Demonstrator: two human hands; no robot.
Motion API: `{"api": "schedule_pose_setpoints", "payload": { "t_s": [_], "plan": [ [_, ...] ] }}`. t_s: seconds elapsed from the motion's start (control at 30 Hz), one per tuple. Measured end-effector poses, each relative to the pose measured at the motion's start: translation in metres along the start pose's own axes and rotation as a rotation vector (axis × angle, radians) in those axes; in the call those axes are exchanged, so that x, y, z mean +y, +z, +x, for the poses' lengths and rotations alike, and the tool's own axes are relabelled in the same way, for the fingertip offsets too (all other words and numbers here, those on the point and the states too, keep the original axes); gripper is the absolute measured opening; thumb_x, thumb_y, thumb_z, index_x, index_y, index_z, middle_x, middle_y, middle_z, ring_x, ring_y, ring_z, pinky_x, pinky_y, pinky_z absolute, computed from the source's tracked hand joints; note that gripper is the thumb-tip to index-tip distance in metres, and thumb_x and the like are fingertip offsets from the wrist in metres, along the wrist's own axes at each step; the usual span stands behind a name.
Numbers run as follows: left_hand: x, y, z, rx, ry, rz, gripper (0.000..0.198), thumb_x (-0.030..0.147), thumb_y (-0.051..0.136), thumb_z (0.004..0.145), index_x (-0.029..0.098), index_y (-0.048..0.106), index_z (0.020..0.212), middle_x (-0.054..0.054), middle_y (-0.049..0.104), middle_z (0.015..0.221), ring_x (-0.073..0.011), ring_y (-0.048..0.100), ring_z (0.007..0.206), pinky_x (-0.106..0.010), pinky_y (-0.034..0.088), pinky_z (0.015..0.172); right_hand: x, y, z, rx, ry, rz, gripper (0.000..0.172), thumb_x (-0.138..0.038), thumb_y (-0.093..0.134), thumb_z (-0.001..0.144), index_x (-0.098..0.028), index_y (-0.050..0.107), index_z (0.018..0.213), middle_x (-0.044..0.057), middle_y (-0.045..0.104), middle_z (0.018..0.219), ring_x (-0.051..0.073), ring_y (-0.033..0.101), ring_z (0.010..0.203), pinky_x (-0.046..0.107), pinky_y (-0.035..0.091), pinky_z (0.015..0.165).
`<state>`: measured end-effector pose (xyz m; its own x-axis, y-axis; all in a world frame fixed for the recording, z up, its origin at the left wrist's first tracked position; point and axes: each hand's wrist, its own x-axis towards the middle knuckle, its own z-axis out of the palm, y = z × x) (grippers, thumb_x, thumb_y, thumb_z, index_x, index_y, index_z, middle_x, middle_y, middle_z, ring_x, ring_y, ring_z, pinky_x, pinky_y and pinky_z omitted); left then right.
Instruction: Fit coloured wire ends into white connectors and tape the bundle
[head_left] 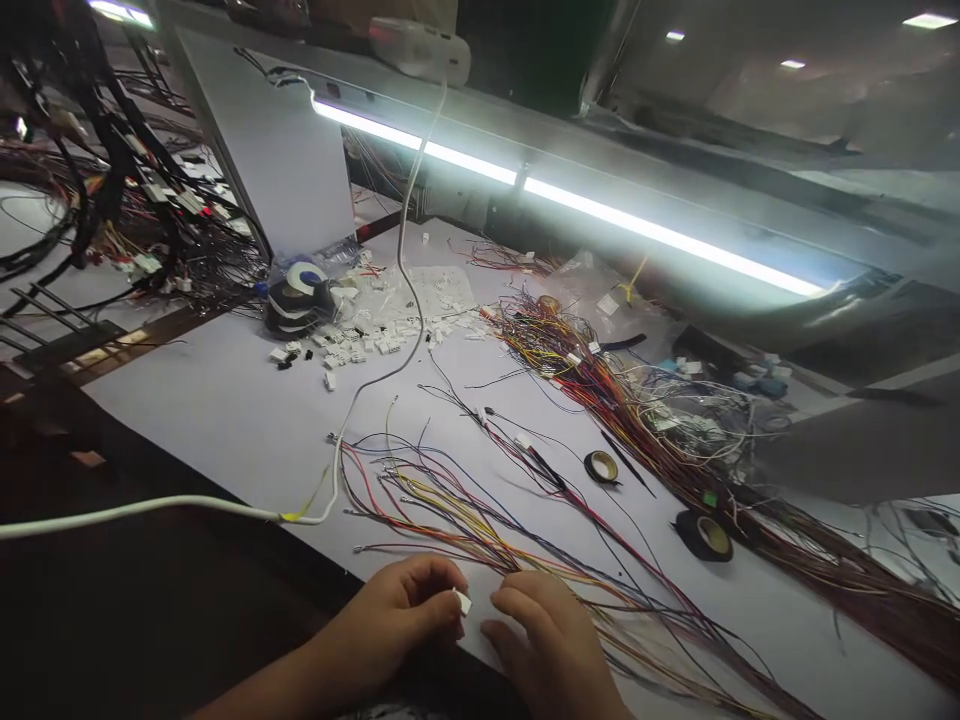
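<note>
Near the table's front edge, my left hand (409,615) is closed on a small white connector (463,602), which pokes out between thumb and fingers. Just to its right is my right hand (544,630), its fingers curled and the thumb a little apart from them; nothing shows between them. The two hands do not touch. Beyond them, loose coloured wires (450,510) with metal ends fan out on the white table (225,400) and run under or past my right hand.
White connectors (352,345) lie scattered further back beside a tape roll (300,295). Two black tape rolls (602,467) (705,535) sit to the right, near a thick wire bundle (600,390). A white cable (405,220) hangs down across the table's left part.
</note>
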<state>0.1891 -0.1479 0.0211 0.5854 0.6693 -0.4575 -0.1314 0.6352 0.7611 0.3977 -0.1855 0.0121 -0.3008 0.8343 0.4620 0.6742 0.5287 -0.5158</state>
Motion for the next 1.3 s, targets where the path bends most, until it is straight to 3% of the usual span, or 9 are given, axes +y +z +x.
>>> {"api": "schedule_pose_setpoints", "payload": {
  "t_s": [0.17,0.4,0.53,0.67,0.87,1.0,1.07,1.17,1.3],
  "plan": [
    [0.000,-0.014,-0.013,0.097,-0.020,0.115,0.024,0.042,0.067,0.082,0.020,0.069,0.091,-0.002,0.067,0.088,-0.0167,0.059,0.083,-0.029,0.045,0.080,0.017,-0.003,-0.017,-0.024,0.026,-0.194,0.025,-0.010,0.051,0.088,-0.022,0.061,0.108,0.007,0.070,0.093,0.020,0.065,0.084,0.035,0.052,0.073],
    [-0.004,-0.020,-0.018,0.056,0.023,0.288,0.023,0.041,0.062,0.085,0.020,0.070,0.090,-0.005,0.065,0.092,-0.0186,0.062,0.079,-0.031,0.051,0.074,0.016,-0.001,-0.041,-0.092,0.019,-0.276,0.023,-0.015,0.055,0.089,-0.022,0.064,0.109,0.007,0.071,0.107,0.024,0.064,0.098,0.041,0.052,0.084],
    [-0.007,-0.017,-0.009,0.004,0.240,0.645,0.017,0.031,0.055,0.090,0.024,0.070,0.096,-0.005,0.067,0.101,-0.0203,0.064,0.094,-0.032,0.050,0.087,0.011,0.000,-0.045,-0.106,0.000,-0.221,0.019,-0.016,0.053,0.091,-0.023,0.065,0.104,0.006,0.072,0.103,0.022,0.066,0.092,0.039,0.052,0.080],
    [-0.012,-0.016,0.003,0.001,0.487,1.010,0.022,0.022,0.048,0.093,0.024,0.068,0.102,-0.008,0.063,0.126,-0.0222,0.057,0.116,-0.035,0.045,0.101,0.012,-0.002,-0.041,-0.103,-0.032,-0.140,0.022,-0.013,0.051,0.091,-0.023,0.064,0.105,0.006,0.072,0.099,0.020,0.065,0.088,0.034,0.053,0.076],
    [-0.018,-0.016,0.013,0.000,0.649,1.237,0.030,0.011,0.047,0.089,0.024,0.068,0.105,-0.008,0.066,0.123,-0.0234,0.061,0.109,-0.039,0.049,0.095,0.020,-0.003,-0.038,-0.076,0.036,-0.267,0.029,-0.016,0.055,0.089,-0.025,0.061,0.115,0.007,0.069,0.111,0.024,0.063,0.100,0.043,0.052,0.086],
    [-0.020,-0.017,0.012,0.035,0.648,1.158,0.030,0.013,0.048,0.090,0.025,0.068,0.109,-0.008,0.067,0.121,-0.0228,0.061,0.110,-0.039,0.048,0.097,0.023,0.003,-0.041,-0.049,-0.001,-0.246,0.028,-0.014,0.054,0.089,-0.024,0.064,0.112,0.007,0.070,0.108,0.024,0.064,0.097,0.042,0.053,0.084],
    [-0.018,-0.017,0.010,0.057,0.581,1.020,0.027,0.019,0.049,0.092,0.027,0.070,0.108,-0.008,0.066,0.122,-0.0230,0.059,0.112,-0.039,0.047,0.098,0.024,0.005,-0.043,-0.041,-0.018,-0.248,0.026,-0.014,0.054,0.089,-0.024,0.064,0.110,0.007,0.070,0.108,0.025,0.063,0.098,0.043,0.053,0.084],
    [-0.011,-0.016,0.006,0.164,0.334,0.573,0.019,0.031,0.060,0.088,0.026,0.072,0.102,-0.008,0.068,0.115,-0.0235,0.061,0.108,-0.037,0.048,0.096,0.023,0.006,-0.045,-0.052,-0.003,-0.251,0.024,-0.013,0.055,0.088,-0.023,0.065,0.106,0.008,0.069,0.109,0.026,0.062,0.100,0.043,0.052,0.083],
    [0.000,-0.015,0.003,0.277,0.052,-0.107,0.042,0.033,0.076,0.076,0.024,0.066,0.115,-0.005,0.073,0.104,-0.0214,0.063,0.108,-0.034,0.043,0.102,0.021,0.005,-0.044,-0.061,0.026,-0.249,0.023,-0.012,0.055,0.087,-0.024,0.065,0.105,0.008,0.068,0.110,0.026,0.062,0.100,0.043,0.051,0.082]
  ]
}}
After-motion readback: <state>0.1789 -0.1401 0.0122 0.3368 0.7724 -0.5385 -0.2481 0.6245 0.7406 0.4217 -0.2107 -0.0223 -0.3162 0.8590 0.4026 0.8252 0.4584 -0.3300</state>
